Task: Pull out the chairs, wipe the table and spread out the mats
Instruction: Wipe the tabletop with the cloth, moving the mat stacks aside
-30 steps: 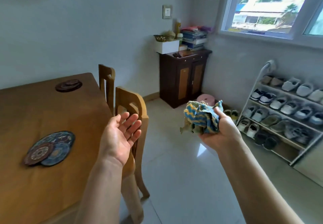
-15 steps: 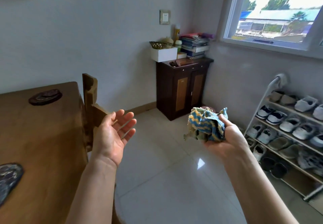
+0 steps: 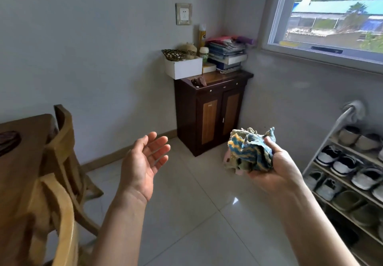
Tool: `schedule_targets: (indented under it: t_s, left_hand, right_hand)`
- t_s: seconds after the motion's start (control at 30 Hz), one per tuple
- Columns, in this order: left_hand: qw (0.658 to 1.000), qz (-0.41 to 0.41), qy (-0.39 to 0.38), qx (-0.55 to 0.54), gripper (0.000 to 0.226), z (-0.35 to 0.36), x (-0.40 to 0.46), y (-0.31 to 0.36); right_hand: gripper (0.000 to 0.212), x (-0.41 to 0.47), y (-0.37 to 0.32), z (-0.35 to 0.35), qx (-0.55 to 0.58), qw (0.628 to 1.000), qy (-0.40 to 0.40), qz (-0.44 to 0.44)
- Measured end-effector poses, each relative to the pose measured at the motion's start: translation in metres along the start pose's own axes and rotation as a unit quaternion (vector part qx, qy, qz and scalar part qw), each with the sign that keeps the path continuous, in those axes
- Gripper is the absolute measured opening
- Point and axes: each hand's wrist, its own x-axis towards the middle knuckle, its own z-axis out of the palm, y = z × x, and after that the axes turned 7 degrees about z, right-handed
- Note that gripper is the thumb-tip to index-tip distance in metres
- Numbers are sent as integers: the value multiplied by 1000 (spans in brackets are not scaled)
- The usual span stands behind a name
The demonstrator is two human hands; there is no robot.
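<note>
Here, at the centre right of the frame, the right hand (image 3: 275,168) is held palm up with its fingers and thumb closed around a crumpled cloth (image 3: 249,151), a bunched rag striped in blue, yellow and pale green whose loose edges stick up above the fist. The left hand (image 3: 143,166) sits to the left of centre, palm turned inward and upward, fingers spread wide and slightly curled, holding nothing and touching nothing; the two hands are well apart, both raised over bare tiled floor (image 3: 186,214). Along the left edge of the frame lies the corner of a wooden table (image 3: 22,172), with part of a dark round mat (image 3: 8,141) lying on it at the very edge of the picture, the rest cut off. Two wooden chairs stand against the table's right side: the far chair (image 3: 66,141) shows its curved back and angled legs, while the near chair (image 3: 62,220) fills the lower left corner with only its pale rounded backrest in view, blurred. In the room's corner, above the middle of the frame, a dark wooden cabinet (image 3: 213,112) with two light-panelled doors carries a white box (image 3: 183,68), a small woven basket (image 3: 173,54) and a stack of books (image 3: 227,55). At the right edge a slanted shoe rack (image 3: 323,162) holds rows of shoes, and a window (image 3: 335,14) fills the upper right corner.
</note>
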Motion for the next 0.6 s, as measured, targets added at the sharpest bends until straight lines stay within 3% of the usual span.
schedule_targets:
  t_s: [0.3,0.6]
  left_hand:
    - [999,-7,35,16,21,94,154,-56]
    - [997,5,82,-15,22,192,318,-79]
  right_hand:
    - [37,186,-91,31,-11,998,8,69]
    - [34,365,-189,107,-50,994,-20,95]
